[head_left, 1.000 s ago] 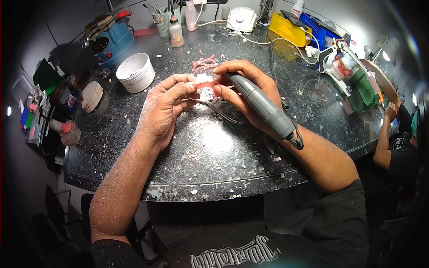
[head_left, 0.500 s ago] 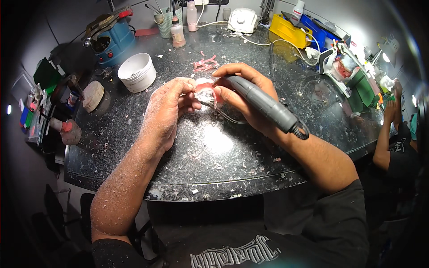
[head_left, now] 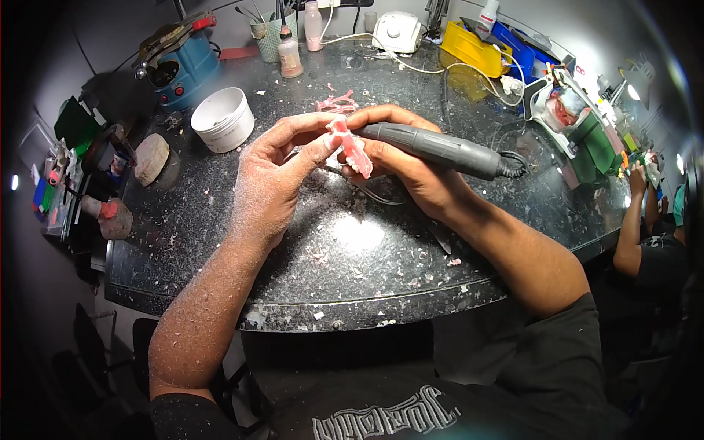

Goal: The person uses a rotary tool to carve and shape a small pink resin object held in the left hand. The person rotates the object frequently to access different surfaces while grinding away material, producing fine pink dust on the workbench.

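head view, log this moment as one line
left hand: holding pink piece | right hand: holding grey handpiece | pink scraps: on benchtop

Mid-frame, I have the piece [head_left: 355, 154] between left hand [head_left: 270, 165] and right hand [head_left: 412, 163], handpiece [head_left: 440, 149] in the right. On the bench [head_left: 301, 275], the tub [head_left: 224, 130] sits upper left, bottles [head_left: 291, 60] beyond its right, bins [head_left: 471, 51] upper right.

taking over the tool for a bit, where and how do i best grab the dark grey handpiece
I'd take the dark grey handpiece by the rear of its barrel, coming from the right: that thick, rounded end sticks out bare past the right hand. Best stay off the coiled cord at its tail and the front, which sits within that hand's grip.
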`<state>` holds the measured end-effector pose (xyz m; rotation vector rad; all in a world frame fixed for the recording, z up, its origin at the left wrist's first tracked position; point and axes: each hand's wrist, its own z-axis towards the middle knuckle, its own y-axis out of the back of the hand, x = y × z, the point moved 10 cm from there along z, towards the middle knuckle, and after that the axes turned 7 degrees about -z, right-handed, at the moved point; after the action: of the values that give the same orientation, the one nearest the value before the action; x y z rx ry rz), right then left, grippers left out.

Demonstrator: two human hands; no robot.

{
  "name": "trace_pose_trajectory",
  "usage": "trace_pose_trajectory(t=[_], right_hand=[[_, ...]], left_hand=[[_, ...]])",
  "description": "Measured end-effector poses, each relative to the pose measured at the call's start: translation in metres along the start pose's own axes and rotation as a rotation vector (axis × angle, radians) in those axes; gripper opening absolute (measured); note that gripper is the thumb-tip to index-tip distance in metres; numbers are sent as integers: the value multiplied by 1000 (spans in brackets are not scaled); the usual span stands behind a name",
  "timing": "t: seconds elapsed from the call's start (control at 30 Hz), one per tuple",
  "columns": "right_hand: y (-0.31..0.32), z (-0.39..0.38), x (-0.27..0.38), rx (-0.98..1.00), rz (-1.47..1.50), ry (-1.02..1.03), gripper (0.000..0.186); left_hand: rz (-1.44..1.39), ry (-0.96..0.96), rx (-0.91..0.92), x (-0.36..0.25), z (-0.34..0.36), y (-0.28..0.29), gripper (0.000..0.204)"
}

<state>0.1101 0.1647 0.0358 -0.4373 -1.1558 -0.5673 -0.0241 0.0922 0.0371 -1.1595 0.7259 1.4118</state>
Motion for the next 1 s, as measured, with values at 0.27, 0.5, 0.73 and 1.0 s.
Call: trace_pose_trajectory(t=[0.27, 0.5, 0.73, 1.0], right_hand=[[13, 2, 4, -122, -34, -40, 33], [15, -10, 59, -260, -524, 377, 35], [-20, -24, 78, -148, -738, 715, 37], [-4, -16, 68, -143, -567, 558, 37]], left_hand=[[-102, -48, -62, -8, 0, 8, 23], [-7, -27, -126, -8, -2, 10, 30], [55, -61, -30, -12, -9, -6, 30], [-53, -26, 66, -13, -8, -19, 32]])
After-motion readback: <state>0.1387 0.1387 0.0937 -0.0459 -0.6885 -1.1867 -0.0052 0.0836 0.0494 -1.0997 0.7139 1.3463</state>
